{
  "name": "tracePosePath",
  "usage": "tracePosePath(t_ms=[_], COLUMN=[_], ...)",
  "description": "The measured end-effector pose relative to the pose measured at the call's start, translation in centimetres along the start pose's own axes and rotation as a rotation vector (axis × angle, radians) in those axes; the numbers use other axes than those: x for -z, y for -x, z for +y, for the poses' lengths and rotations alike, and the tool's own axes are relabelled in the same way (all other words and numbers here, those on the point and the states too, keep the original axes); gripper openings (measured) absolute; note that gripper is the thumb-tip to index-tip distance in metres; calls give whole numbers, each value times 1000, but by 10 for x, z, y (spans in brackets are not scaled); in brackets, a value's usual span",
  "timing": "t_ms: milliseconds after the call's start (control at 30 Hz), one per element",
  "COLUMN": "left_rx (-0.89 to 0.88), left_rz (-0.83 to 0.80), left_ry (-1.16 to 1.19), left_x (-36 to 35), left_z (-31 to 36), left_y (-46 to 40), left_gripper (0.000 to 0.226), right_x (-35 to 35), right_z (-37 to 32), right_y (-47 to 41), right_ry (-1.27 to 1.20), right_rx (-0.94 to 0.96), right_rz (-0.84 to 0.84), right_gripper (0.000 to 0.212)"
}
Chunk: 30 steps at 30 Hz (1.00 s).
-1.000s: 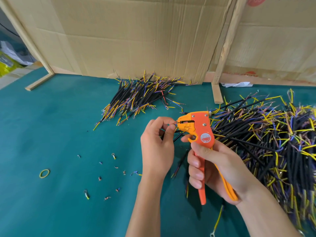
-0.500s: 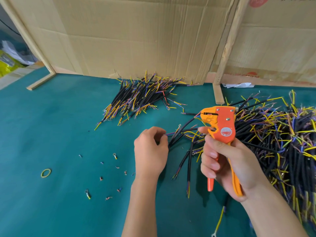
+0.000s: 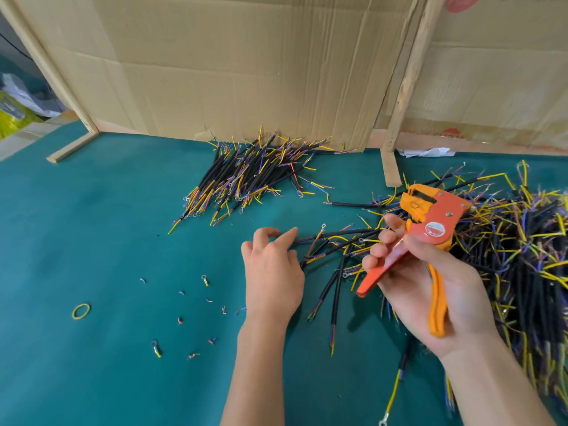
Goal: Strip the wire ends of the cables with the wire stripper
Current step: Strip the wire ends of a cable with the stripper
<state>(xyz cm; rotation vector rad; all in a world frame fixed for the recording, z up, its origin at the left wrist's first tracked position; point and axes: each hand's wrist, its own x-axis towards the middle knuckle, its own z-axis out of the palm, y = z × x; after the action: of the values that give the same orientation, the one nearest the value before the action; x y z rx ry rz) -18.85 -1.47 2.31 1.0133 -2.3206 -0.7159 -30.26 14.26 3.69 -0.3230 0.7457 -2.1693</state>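
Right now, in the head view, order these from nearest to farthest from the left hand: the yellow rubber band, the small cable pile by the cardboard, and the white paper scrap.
From the left hand:
1. Small cable pile, ahead by the cardboard.
2. Rubber band, far left on the mat.
3. Paper scrap, far right at the back.

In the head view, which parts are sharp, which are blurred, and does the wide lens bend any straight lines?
Head view: the wire stripper in the right hand and the small cable pile look sharp; the large cable pile smears towards the lower right edge; the wooden post leans and the cardboard edges splay, typical wide-angle distortion; light is soft, with faint shadows under the left hand.
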Motion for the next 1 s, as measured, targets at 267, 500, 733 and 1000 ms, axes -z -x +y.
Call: tracePosePath(t_ms=[267,500,733,1000], left_rx=[25,252,362,492], left_rz=[188,637,502,302], left_ry=[104,937,1457,2195], left_x=[-2,21,35,50], left_z=[0,-2,-7,-11], left_y=[-3,-12,-11,-12], left_gripper=[10,12,11,16], right_x=[-11,-24,-25,-24], right_z=[6,17,20,21], right_y=[7,11,12,12], right_ry=[126,205,261,264], right_rx=[-41,-122,-150,-169], right_rz=[-92,-55,-46,-62], right_gripper=[65,47,52,52])
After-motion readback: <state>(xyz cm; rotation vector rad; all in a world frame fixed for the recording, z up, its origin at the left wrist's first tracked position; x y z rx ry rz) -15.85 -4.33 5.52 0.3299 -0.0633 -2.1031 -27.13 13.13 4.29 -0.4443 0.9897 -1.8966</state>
